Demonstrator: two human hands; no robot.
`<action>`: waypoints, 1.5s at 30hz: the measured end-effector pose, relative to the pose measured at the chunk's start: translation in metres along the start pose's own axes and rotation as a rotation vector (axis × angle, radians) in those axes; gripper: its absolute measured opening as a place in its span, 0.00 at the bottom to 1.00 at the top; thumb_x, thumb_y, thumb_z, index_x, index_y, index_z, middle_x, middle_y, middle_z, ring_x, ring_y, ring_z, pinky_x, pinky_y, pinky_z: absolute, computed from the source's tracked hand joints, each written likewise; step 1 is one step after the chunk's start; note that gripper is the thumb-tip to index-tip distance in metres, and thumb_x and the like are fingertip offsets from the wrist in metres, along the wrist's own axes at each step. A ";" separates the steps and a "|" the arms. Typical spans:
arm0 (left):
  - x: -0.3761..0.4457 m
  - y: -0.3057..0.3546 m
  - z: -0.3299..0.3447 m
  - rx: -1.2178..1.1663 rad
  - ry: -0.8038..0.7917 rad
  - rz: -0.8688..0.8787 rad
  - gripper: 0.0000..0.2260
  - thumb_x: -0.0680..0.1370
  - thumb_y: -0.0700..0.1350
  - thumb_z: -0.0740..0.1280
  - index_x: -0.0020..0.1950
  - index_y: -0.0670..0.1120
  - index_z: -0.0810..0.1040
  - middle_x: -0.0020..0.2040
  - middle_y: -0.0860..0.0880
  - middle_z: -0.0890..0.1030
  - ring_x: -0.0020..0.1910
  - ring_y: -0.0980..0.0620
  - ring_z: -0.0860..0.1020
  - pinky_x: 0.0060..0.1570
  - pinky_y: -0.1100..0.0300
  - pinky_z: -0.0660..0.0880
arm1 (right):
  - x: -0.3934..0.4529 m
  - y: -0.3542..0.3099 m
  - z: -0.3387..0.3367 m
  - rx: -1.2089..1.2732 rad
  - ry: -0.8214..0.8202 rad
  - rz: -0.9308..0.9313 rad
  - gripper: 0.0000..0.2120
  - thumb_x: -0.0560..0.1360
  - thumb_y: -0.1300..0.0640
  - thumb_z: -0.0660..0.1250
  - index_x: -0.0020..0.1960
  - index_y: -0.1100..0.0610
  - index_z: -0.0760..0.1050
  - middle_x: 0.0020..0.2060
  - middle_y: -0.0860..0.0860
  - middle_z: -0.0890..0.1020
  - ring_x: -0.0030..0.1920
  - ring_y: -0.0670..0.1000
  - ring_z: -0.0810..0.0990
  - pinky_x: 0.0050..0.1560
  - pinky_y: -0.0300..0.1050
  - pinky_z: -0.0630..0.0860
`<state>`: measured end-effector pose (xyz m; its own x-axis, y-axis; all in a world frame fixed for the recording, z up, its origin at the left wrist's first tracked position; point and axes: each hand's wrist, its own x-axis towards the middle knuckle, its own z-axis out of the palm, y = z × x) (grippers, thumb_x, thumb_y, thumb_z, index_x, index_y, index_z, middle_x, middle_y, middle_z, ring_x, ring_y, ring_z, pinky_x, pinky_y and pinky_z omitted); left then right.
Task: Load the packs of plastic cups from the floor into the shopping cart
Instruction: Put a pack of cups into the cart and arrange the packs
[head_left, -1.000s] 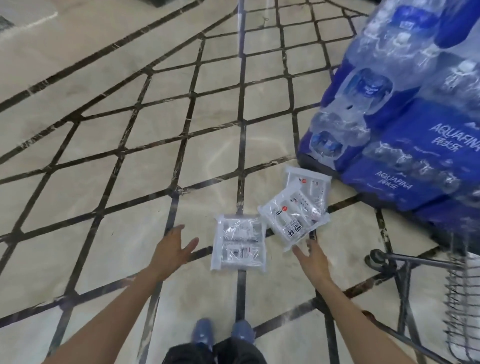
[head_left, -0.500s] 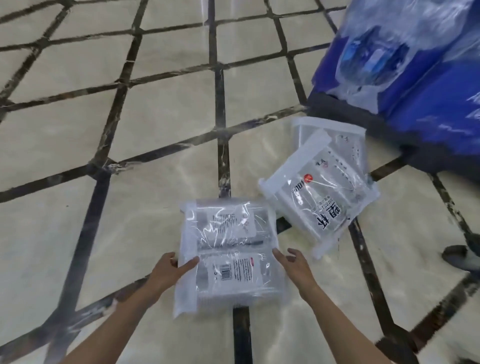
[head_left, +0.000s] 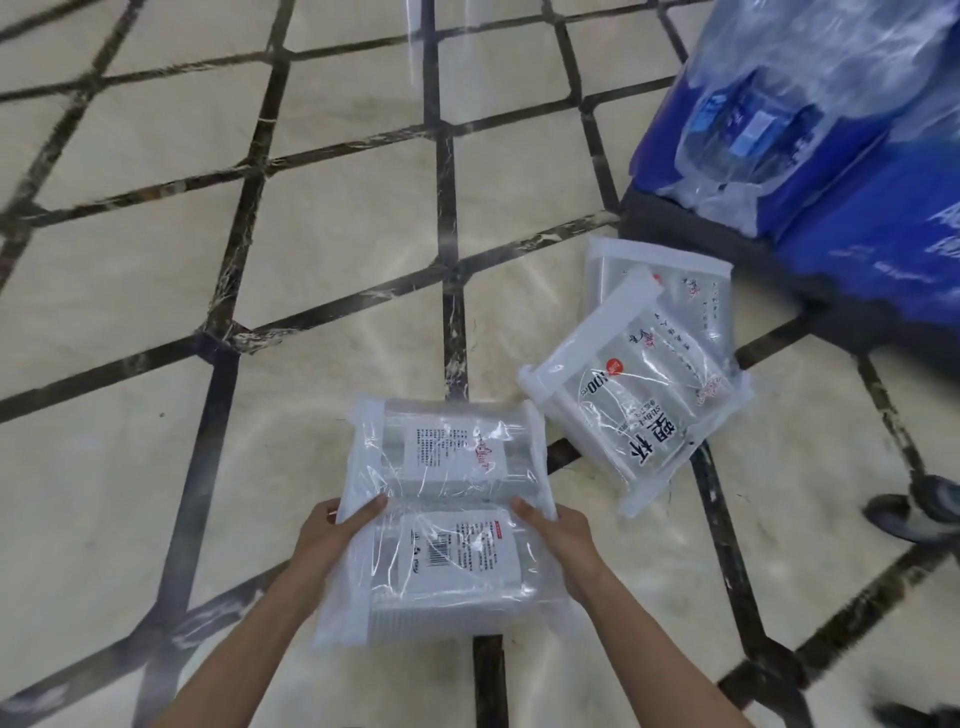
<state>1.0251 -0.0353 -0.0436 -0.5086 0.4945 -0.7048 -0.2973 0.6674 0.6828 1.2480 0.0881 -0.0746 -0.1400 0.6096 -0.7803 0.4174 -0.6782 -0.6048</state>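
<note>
A clear pack of plastic cups (head_left: 447, 514) with white printed labels is held between both my hands low in the middle of the view. My left hand (head_left: 332, 535) grips its left edge, thumb on top. My right hand (head_left: 558, 535) grips its right edge. Two more packs lie on the floor to the right: one with large black characters (head_left: 634, 400) rests partly on top of another (head_left: 691, 291) behind it. Only a cart wheel (head_left: 919, 514) shows at the right edge; the basket is out of view.
Stacked cases of bottled water in blue wrap (head_left: 831, 156) stand on a dark pallet at the upper right, close behind the floor packs. The floor (head_left: 156, 260) is cream marble with dark diagonal strips, open to the left.
My hands went from reaching open toward the pack to gripping its two sides. The view dropped closer to the floor, and the pack now sits in my hands nearer to me.
</note>
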 end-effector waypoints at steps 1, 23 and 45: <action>-0.017 0.012 -0.005 -0.003 0.009 -0.005 0.18 0.73 0.49 0.70 0.57 0.42 0.70 0.46 0.49 0.75 0.42 0.52 0.74 0.40 0.62 0.67 | -0.016 -0.007 -0.001 0.015 -0.010 0.004 0.20 0.65 0.47 0.77 0.46 0.61 0.80 0.36 0.53 0.79 0.35 0.50 0.75 0.36 0.40 0.71; -0.511 0.447 0.044 0.099 -0.384 0.479 0.33 0.67 0.59 0.73 0.68 0.49 0.67 0.60 0.51 0.76 0.57 0.52 0.76 0.54 0.55 0.72 | -0.585 -0.328 -0.283 0.285 0.319 -0.348 0.28 0.64 0.38 0.73 0.57 0.54 0.78 0.51 0.49 0.83 0.52 0.51 0.81 0.55 0.47 0.76; -0.665 0.437 0.223 0.116 -0.690 0.639 0.27 0.72 0.54 0.70 0.68 0.50 0.66 0.60 0.52 0.74 0.58 0.52 0.74 0.56 0.57 0.68 | -0.721 -0.263 -0.479 0.370 0.654 -0.423 0.20 0.67 0.44 0.72 0.49 0.58 0.79 0.43 0.53 0.82 0.41 0.50 0.78 0.38 0.40 0.70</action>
<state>1.4139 0.0520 0.6810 0.0538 0.9808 -0.1874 -0.0269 0.1890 0.9816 1.6689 0.0235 0.7232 0.3749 0.8777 -0.2984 0.1111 -0.3621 -0.9255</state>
